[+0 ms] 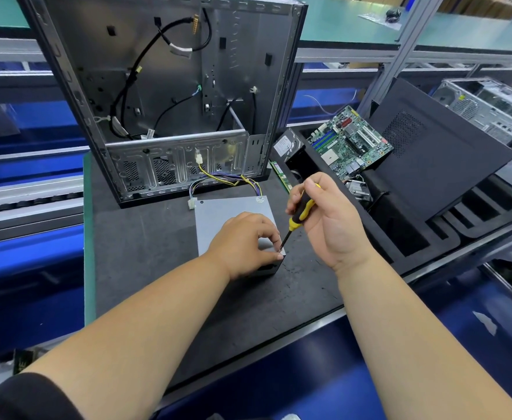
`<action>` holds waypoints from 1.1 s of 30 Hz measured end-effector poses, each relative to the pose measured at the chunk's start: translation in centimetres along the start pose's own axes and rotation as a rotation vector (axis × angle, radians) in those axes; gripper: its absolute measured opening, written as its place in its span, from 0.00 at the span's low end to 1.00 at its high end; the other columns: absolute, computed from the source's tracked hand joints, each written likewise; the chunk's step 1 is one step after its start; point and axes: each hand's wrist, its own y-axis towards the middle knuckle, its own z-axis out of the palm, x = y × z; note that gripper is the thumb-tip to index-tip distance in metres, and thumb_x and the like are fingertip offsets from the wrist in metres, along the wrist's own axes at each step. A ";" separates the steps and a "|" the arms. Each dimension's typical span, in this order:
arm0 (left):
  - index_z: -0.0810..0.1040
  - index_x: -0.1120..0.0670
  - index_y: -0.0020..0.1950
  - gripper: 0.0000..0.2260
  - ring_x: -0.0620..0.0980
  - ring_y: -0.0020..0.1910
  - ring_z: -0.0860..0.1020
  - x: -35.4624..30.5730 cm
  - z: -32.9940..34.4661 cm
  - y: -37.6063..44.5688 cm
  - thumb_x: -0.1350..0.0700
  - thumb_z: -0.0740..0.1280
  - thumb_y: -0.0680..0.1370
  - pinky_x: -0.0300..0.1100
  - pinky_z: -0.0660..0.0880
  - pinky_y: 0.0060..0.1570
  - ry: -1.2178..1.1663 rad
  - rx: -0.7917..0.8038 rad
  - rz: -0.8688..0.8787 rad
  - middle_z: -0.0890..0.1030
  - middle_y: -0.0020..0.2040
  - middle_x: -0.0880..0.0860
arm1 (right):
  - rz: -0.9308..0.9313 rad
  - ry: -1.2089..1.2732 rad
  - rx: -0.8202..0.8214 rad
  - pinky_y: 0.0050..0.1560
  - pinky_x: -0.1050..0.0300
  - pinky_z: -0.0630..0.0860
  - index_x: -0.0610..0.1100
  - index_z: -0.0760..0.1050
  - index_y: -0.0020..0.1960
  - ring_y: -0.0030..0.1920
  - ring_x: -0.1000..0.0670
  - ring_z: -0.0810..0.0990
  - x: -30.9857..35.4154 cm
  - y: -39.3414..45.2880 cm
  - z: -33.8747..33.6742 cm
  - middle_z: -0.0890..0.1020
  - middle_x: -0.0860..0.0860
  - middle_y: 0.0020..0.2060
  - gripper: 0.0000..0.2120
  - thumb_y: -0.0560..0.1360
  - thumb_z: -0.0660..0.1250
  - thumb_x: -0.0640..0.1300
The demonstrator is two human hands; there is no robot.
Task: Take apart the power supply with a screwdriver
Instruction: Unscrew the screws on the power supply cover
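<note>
One grey power supply (227, 219) lying flat on a dark mat (145, 256) before one open computer case (170, 95), left hand (242, 244) curled over its near right corner, right hand (324, 213) gripping one yellow-and-black screwdriver (300, 215), tip at that corner, one circuit board (350, 142) to the right

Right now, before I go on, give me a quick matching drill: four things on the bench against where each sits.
Things:
1. screwdriver
2. power supply
3. motherboard
4. computer case

Places:
A. in the black foam tray on the right
B. standing upright at the back of the mat
C. in the right hand
D. flat on the mat under the left hand

Pairs: 1-C, 2-D, 3-A, 4-B
</note>
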 end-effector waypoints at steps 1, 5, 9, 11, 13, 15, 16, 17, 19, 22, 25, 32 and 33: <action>0.76 0.39 0.37 0.10 0.44 0.55 0.72 0.0 0.0 0.0 0.45 0.77 0.69 0.48 0.69 0.60 0.002 0.000 -0.002 0.79 0.50 0.39 | 0.011 -0.005 0.005 0.42 0.55 0.70 0.44 0.71 0.42 0.39 0.48 0.74 0.0 0.0 -0.1 0.75 0.48 0.37 0.07 0.76 0.63 0.46; 0.75 0.40 0.37 0.10 0.44 0.55 0.72 0.1 0.0 -0.1 0.44 0.77 0.70 0.48 0.69 0.60 0.011 -0.004 -0.002 0.79 0.50 0.38 | -0.016 -0.058 0.038 0.41 0.53 0.68 0.44 0.78 0.42 0.41 0.48 0.75 0.0 -0.2 0.1 0.76 0.48 0.37 0.09 0.76 0.62 0.45; 0.78 0.43 0.39 0.09 0.44 0.54 0.72 0.1 0.1 -0.1 0.45 0.77 0.69 0.47 0.69 0.59 0.001 -0.025 0.011 0.78 0.48 0.39 | -0.010 0.016 0.099 0.45 0.59 0.74 0.43 0.81 0.50 0.41 0.50 0.77 -0.2 -0.5 0.8 0.78 0.49 0.37 0.11 0.78 0.61 0.44; 0.79 0.44 0.40 0.08 0.44 0.52 0.71 0.1 0.1 -0.1 0.45 0.77 0.69 0.46 0.69 0.58 0.007 -0.031 0.016 0.78 0.47 0.39 | -0.010 0.035 0.111 0.44 0.61 0.74 0.42 0.77 0.51 0.40 0.50 0.76 -0.3 -0.5 1.1 0.77 0.49 0.36 0.08 0.78 0.60 0.43; 0.79 0.43 0.39 0.09 0.43 0.52 0.71 0.1 0.1 -0.1 0.45 0.77 0.69 0.45 0.69 0.57 0.015 -0.029 0.019 0.77 0.46 0.38 | -0.025 0.033 0.101 0.44 0.60 0.74 0.42 0.73 0.48 0.39 0.49 0.76 -0.3 -0.3 1.3 0.77 0.47 0.36 0.05 0.78 0.60 0.42; 0.77 0.42 0.39 0.09 0.43 0.52 0.71 0.1 0.1 -0.1 0.45 0.77 0.69 0.45 0.69 0.57 0.014 -0.020 0.013 0.77 0.47 0.38 | -0.036 0.026 0.077 0.45 0.58 0.74 0.41 0.72 0.47 0.40 0.48 0.76 -0.2 -0.2 1.3 0.76 0.46 0.37 0.05 0.77 0.60 0.42; 0.77 0.41 0.39 0.09 0.43 0.53 0.71 0.1 0.0 -0.1 0.45 0.77 0.69 0.46 0.69 0.58 0.013 -0.018 0.009 0.78 0.48 0.39 | -0.038 0.019 0.063 0.45 0.58 0.74 0.41 0.73 0.47 0.40 0.48 0.76 0.0 0.0 1.2 0.77 0.46 0.37 0.06 0.77 0.60 0.42; 0.77 0.41 0.38 0.10 0.44 0.53 0.72 0.1 0.0 -0.1 0.44 0.77 0.69 0.46 0.69 0.58 0.013 -0.017 0.006 0.78 0.48 0.39 | -0.039 0.006 0.050 0.44 0.58 0.74 0.41 0.73 0.46 0.40 0.47 0.76 0.1 0.1 1.1 0.77 0.45 0.37 0.06 0.76 0.59 0.43; 0.77 0.41 0.38 0.09 0.44 0.54 0.72 0.1 0.0 -0.1 0.45 0.77 0.69 0.47 0.70 0.59 0.013 -0.017 0.001 0.79 0.49 0.39 | -0.035 -0.017 0.027 0.42 0.56 0.72 0.41 0.74 0.44 0.39 0.46 0.76 0.3 0.3 0.9 0.77 0.45 0.37 0.08 0.77 0.59 0.42; 0.79 0.43 0.39 0.08 0.44 0.54 0.72 0.1 0.0 -0.1 0.45 0.77 0.70 0.47 0.70 0.59 0.011 -0.013 0.000 0.79 0.49 0.39 | -0.031 0.009 -0.003 0.43 0.51 0.69 0.40 0.73 0.42 0.35 0.49 0.74 0.1 0.4 1.1 0.75 0.48 0.33 0.15 0.82 0.53 0.39; 0.79 0.43 0.39 0.08 0.44 0.54 0.72 0.0 0.0 -0.1 0.45 0.77 0.70 0.47 0.70 0.59 0.005 -0.011 0.002 0.80 0.49 0.40 | -0.007 0.071 -0.015 0.40 0.54 0.65 0.40 0.71 0.41 0.32 0.50 0.68 -0.1 0.3 1.3 0.70 0.49 0.30 0.16 0.83 0.50 0.40; 0.77 0.41 0.38 0.09 0.45 0.55 0.72 -0.1 -0.1 -0.1 0.45 0.77 0.70 0.48 0.69 0.60 0.004 -0.001 -0.007 0.79 0.50 0.40 | -0.046 -0.034 0.003 0.40 0.55 0.67 0.45 0.67 0.44 0.35 0.49 0.70 -0.5 0.0 1.1 0.75 0.48 0.35 0.07 0.78 0.59 0.47; 0.77 0.41 0.38 0.09 0.45 0.55 0.73 -0.1 -0.1 -0.1 0.45 0.77 0.70 0.49 0.69 0.60 0.003 0.000 -0.005 0.79 0.50 0.40 | -0.042 -0.025 0.010 0.41 0.55 0.69 0.45 0.68 0.44 0.36 0.49 0.72 -0.5 0.1 1.0 0.77 0.48 0.37 0.06 0.78 0.60 0.47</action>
